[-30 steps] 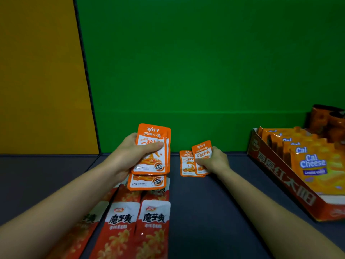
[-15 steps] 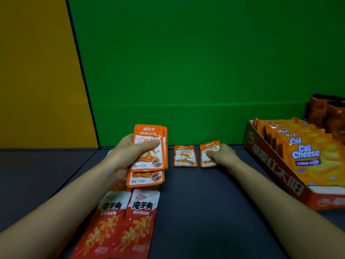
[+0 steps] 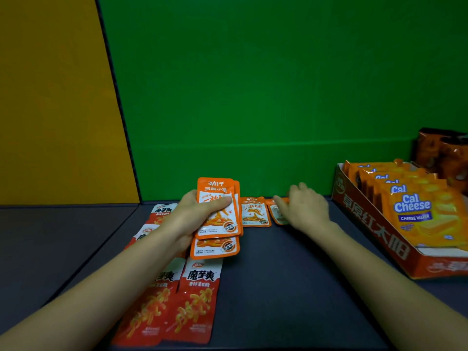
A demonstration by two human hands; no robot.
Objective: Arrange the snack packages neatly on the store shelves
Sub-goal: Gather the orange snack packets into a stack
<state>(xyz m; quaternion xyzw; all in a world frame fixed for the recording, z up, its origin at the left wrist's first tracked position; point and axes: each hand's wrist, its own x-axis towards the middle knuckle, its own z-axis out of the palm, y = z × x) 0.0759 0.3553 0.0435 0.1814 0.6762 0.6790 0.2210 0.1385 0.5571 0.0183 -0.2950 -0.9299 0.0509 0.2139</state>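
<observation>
Left hand (image 3: 187, 217) grips a stack of orange packets (image 3: 219, 221), held ready for dealing out. Right hand (image 3: 306, 209), fingers loose and holding nothing, hovers over a laid packet (image 3: 278, 218) at the stack's 3 o'clock, probably squaring the row on the shelf (image 3: 278, 287).

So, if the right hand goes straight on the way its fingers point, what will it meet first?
The right hand would probably meet the small orange packet lying flat partly under it, then the second packet beside it. The picture is blurred, so contact is unclear.
</observation>
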